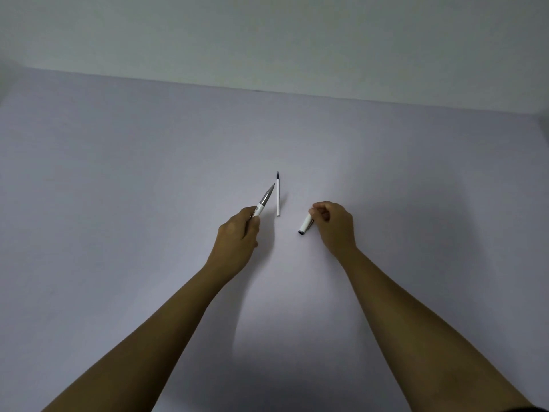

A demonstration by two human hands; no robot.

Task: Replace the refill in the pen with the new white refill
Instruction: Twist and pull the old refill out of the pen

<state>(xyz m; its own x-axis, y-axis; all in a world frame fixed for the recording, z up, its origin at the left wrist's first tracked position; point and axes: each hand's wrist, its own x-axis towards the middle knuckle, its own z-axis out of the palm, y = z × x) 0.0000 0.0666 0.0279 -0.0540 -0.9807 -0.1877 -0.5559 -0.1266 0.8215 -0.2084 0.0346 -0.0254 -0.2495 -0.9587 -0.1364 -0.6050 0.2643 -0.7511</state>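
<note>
My left hand grips a white pen by its barrel, the grey tip section pointing up and away to the right. Just right of that tip, a thin white refill with a dark tip lies flat on the table, pointing away from me. My right hand is curled with its fingertips on the white pen cap, which rests tilted on the table, dark end toward me. The pen's rear end is hidden inside my left fist.
The work surface is a plain pale lilac table, and a light wall rises behind its far edge. Both my bare forearms reach in from the bottom of the view.
</note>
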